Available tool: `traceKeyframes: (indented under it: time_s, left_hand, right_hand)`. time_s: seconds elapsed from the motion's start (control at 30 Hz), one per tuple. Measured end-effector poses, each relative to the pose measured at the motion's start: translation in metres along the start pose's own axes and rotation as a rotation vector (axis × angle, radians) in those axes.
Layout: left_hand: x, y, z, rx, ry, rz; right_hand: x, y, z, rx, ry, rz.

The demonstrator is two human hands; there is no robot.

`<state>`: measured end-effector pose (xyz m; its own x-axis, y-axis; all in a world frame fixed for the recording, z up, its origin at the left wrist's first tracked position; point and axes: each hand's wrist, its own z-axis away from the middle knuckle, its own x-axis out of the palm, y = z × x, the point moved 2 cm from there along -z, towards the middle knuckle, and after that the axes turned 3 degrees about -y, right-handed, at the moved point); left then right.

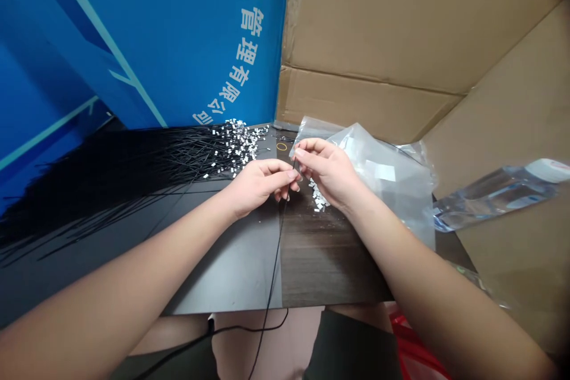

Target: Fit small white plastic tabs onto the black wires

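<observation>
Both hands are on one thin black cord (pixel 275 249) here, up over the desk (pixel 329 267) a bit back from the front edge. Left hand (pixel 262 184) has it pinched between thumb and fingers, right hand (pixel 327 167) is pinching it just above that, near its top end. The rest drops down and hangs over the front edge, around the middle.

Big heap of black cords (pixel 133 157) takes up the back left of the desk, white tips bunched toward the middle of the back edge. Little yellow ring (pixel 281 146) near that back edge too. Small white pieces (pixel 317 197) sit in a pile just under the right hand, with a clear plastic bag (pixel 401 196) beside them toward the right edge. Water bottle (pixel 494 193) over at the right edge; can't tell if it's standing or lying.
</observation>
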<state>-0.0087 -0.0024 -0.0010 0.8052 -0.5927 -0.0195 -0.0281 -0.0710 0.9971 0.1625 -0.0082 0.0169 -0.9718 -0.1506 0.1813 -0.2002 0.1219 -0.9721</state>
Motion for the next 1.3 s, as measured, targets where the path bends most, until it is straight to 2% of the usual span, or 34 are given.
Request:
traceKeyframes:
  time_s: [0.27, 0.67, 0.83, 0.93, 1.0, 1.1, 1.23, 1.3]
  left_hand:
    - [-0.001, 0.003, 0.001, 0.017, 0.032, -0.108]
    - [0.003, 0.006, 0.001, 0.033, 0.067, -0.118]
    - [0.005, 0.000, -0.002, 0.016, 0.074, 0.005]
    - [0.006, -0.005, -0.007, -0.008, 0.094, -0.154]
    - [0.011, -0.005, -0.010, -0.007, 0.047, -0.389]
    - [0.024, 0.001, -0.015, -0.021, -0.104, -0.659]
    - [0.040, 0.006, -0.019, -0.080, -0.304, -0.768]
    - [0.045, 0.004, -0.020, -0.085, -0.330, -0.764]
  right_hand:
    - [0.000, 0.001, 0.001, -0.044, 0.003, 0.003]
    - [0.002, 0.003, 0.001, -0.067, 0.042, 0.053]
    - [-0.002, -0.010, 0.004, -0.023, -0.046, -0.003]
    - [-0.006, -0.021, 0.006, -0.021, -0.104, -0.032]
    - [-0.007, -0.025, 0.007, -0.033, -0.129, -0.054]
    - [-0.007, -0.027, 0.007, -0.045, -0.120, -0.059]
    - [-0.005, -0.024, 0.006, -0.046, -0.116, -0.100]
    - [-0.004, -0.023, 0.006, -0.058, -0.129, -0.143]
